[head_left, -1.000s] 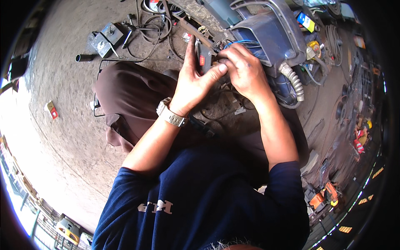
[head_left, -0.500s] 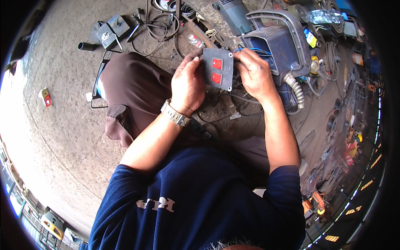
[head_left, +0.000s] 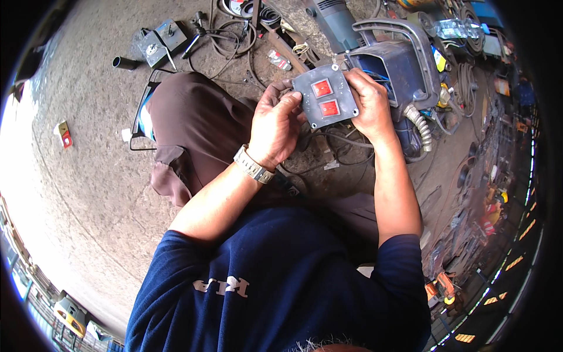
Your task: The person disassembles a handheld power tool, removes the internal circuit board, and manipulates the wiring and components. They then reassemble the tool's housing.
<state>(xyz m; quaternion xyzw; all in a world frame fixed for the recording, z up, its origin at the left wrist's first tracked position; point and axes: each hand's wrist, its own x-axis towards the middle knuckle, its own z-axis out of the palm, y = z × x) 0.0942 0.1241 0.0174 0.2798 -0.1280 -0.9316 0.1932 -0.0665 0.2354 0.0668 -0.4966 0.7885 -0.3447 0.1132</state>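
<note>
A square dark grey switch panel (head_left: pixel 311 108) with two red rocker switches (head_left: pixel 322 88) and holes at its corners faces up between my hands. My left hand (head_left: pixel 274 123) grips its left edge, thumb on the front face and fingers behind. At the right edge my right hand (head_left: pixel 370 105) is closed, its fingertips partly hidden behind the panel; whatever else they hold back there cannot be seen. Just beyond the right hand stands a dark blue, open-ended machine housing (head_left: pixel 404 67) with a carrying handle. Blue wires (head_left: pixel 380 77) show inside its opening.
A grey-green power tool body (head_left: pixel 334 23) lies behind the housing, whose ribbed hose (head_left: pixel 417 126) hangs at the near side. Black cables (head_left: pixel 234 50), a metal box (head_left: pixel 161 44) and a short black tube (head_left: pixel 124 63) lie on the concrete floor. A plastic bottle (head_left: pixel 460 28) lies far right.
The panel has moved right and tilted, turning its switch face more toward me. My left hand has followed it rightward, and its thumb now presses on the face.
</note>
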